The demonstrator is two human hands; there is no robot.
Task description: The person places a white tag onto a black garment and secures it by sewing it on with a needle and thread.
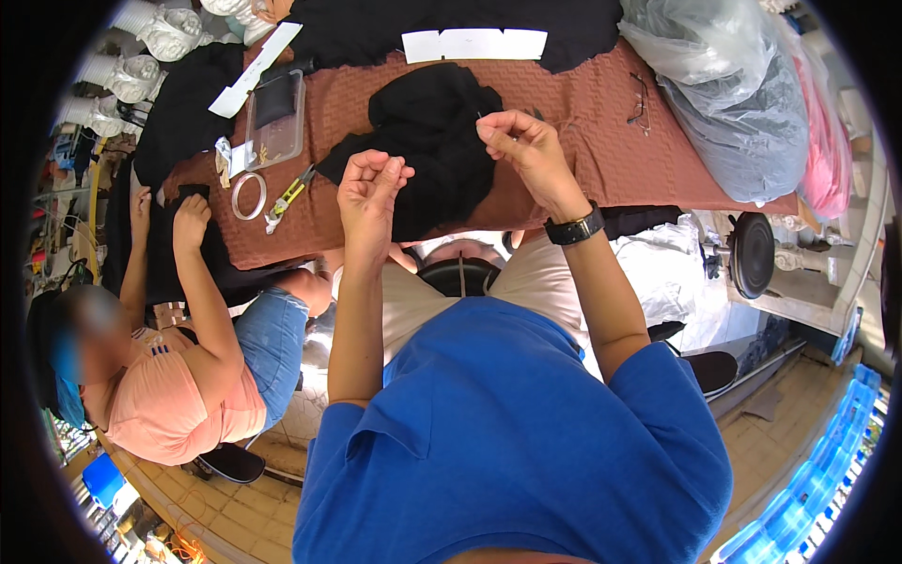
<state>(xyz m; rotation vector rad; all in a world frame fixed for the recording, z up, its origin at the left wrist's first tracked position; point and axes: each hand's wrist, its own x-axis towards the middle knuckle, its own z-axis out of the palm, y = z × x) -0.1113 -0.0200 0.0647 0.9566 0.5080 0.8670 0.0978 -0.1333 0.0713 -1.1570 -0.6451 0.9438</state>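
Both my hands are raised over a brown-covered table (601, 141), apart from each other. My left hand (369, 195) has its thumb and fingertips pinched together; whatever sits between them is too small to make out. In my right hand (524, 148), which wears a black watch, the fingers pinch a thin needle-like thing (480, 116) whose tip just shows. Any thread between the hands cannot be seen. Beneath and between them lies a crumpled black cloth (432, 122). Yellow-green cutters (289, 197) rest to the left of my left hand.
A clear ring (249, 196) and a clear plastic box (299, 117) lie on the left. White card strips (474, 44) lie on black fabric at the back. Eyeglasses (643, 103) and bulging plastic bags (728, 89) are on the right. Another person (188, 395) sits at left, hands on black cloth.
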